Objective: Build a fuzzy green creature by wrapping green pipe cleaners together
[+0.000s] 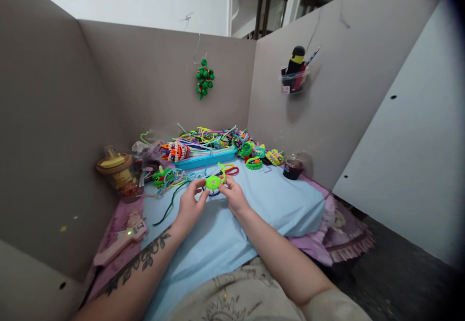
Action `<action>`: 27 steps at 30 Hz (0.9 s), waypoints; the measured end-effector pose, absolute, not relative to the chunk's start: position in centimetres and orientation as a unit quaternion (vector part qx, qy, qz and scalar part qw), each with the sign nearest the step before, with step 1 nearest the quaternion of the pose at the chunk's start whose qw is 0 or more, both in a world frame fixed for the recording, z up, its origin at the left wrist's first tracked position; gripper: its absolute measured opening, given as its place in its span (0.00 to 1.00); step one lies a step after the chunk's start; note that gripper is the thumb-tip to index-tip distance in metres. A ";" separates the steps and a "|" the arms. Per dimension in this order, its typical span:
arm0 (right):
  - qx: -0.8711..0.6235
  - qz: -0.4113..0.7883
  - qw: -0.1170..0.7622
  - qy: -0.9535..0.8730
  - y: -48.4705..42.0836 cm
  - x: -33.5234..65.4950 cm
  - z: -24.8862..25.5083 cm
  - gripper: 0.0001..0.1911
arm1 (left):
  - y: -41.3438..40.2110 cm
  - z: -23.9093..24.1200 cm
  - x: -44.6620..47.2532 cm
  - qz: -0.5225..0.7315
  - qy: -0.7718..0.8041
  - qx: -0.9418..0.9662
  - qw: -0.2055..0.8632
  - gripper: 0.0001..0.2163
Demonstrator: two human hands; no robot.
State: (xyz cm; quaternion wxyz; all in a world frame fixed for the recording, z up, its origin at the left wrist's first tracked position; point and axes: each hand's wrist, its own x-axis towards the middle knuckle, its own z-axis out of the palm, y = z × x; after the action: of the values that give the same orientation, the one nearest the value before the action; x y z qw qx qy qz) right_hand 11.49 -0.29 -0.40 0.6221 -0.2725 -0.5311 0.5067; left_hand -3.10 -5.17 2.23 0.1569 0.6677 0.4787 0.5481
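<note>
Between my two hands is a small round piece of bright yellow-green pipe cleaner (212,182), with a pinkish spot at its centre and a loose end curling up on the right. My left hand (192,199) pinches its left edge between thumb and fingers. On the other side my right hand (234,195) grips the right edge. Something dark blue and white shows just under the piece; I cannot make out whether it is attached. Right behind it, scissors with red handles (231,170) lie on the light blue cloth (276,200).
A blue tray (207,159) full of pipe cleaners stands at the back, with several finished pieces (254,163) beside it. Cups stand at left (121,173) and right (292,168). A pink glue gun (121,243) lies front left. Grey partitions (160,79) enclose the table.
</note>
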 end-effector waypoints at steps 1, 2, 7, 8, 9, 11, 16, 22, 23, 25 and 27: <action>-0.277 0.500 0.627 -0.529 -0.2 11.5 -0.5 0.08 | -5.2 2.2 -3.2 0.544 0.484 0.676 0.118 0.12; -0.283 0.493 0.632 -0.527 -0.2 11.4 -0.5 0.08 | -5.2 2.2 -3.2 0.540 0.489 0.681 0.080 0.12; -0.319 0.466 0.634 -0.529 -0.2 11.4 -0.7 0.09 | -5.3 2.2 -3.3 0.520 0.497 0.691 0.071 0.14; -0.328 0.456 0.629 -0.538 -0.2 11.5 -0.8 0.09 | -5.4 2.2 -3.3 0.514 0.499 0.694 0.081 0.15; -0.336 0.442 0.623 -0.550 -0.2 11.5 -0.8 0.09 | -5.5 2.2 -3.2 0.508 0.502 0.695 0.079 0.15; -0.346 0.409 0.614 -0.580 -0.2 11.6 -0.9 0.08 | -5.5 2.2 -3.2 0.503 0.510 0.697 0.041 0.14; -0.345 0.370 0.599 -0.620 -0.3 11.6 -1.0 0.06 | -5.2 2.0 -3.5 0.492 0.502 0.712 -0.014 0.18; -0.391 0.299 0.574 -0.654 -1.0 11.5 -0.4 0.01 | -4.9 1.5 -3.5 0.473 0.475 0.740 0.058 0.21; -0.390 0.295 0.574 -0.657 -1.1 11.5 -0.3 0.01 | -4.9 1.4 -3.5 0.474 0.475 0.738 0.070 0.21; -0.384 0.298 0.573 -0.660 -1.2 11.5 -0.2 0.01 | -4.7 1.1 -3.4 0.485 0.477 0.727 0.097 0.22; -0.381 0.305 0.571 -0.660 -1.3 11.5 -0.1 0.02 | -4.6 0.9 -3.4 0.498 0.472 0.716 0.131 0.22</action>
State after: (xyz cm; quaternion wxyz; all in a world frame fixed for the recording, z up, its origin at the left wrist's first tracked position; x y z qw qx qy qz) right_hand 11.51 -1.29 -0.10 0.5708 -0.3814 -0.6601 0.3051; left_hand -3.40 -4.55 0.93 0.1310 0.7159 0.4719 0.4976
